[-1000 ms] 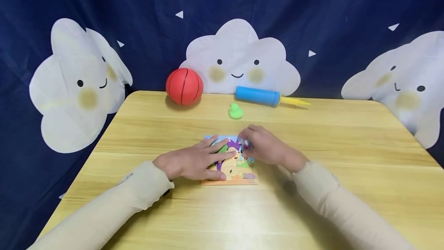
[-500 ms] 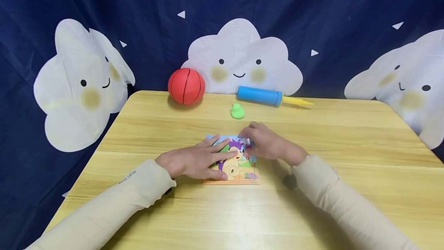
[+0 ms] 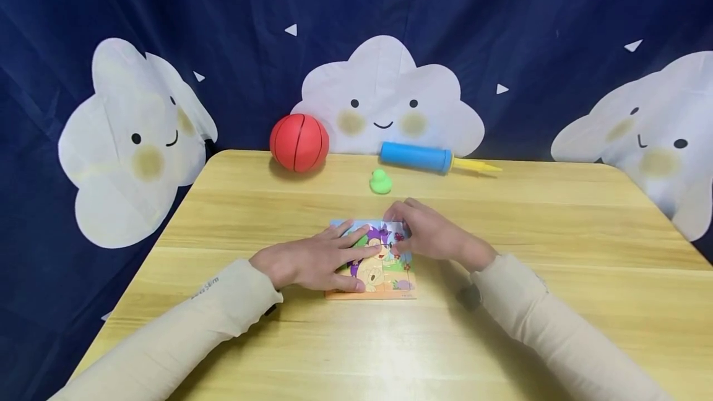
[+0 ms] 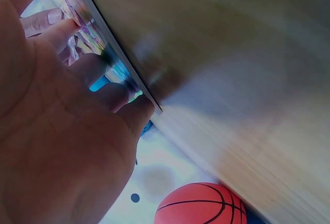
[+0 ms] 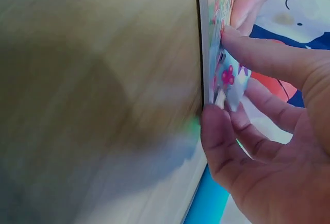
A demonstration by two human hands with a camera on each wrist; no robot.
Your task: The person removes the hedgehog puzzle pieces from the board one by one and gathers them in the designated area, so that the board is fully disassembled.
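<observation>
A flat jigsaw puzzle (image 3: 384,295) with a purple-haired cartoon animal lies at the middle of the table. My left hand (image 3: 317,263) rests on its left half, fingers straight and spread. The left wrist view shows the fingers (image 4: 88,64) over the picture, close to the board's edge. At the top right corner my right hand (image 3: 437,237) pinches a puzzle piece (image 5: 236,84) between thumb and fingers. This piece has a red flower on pale blue and stands tilted up from the board in the right wrist view. The right fingers partly cover that corner in the head view.
Behind the puzzle sits a small green rubber duck (image 3: 381,182). A red ball (image 3: 299,143) with black lines and a blue hand pump (image 3: 416,157) with a yellow nozzle lie along the wooden table's (image 3: 557,215) far edge. A dark blue curtain (image 3: 245,5) hangs behind.
The whole head view has shifted slightly. Both hands keep nearly the same place on the puzzle, with only small movement of the right fingers at its top right corner.
</observation>
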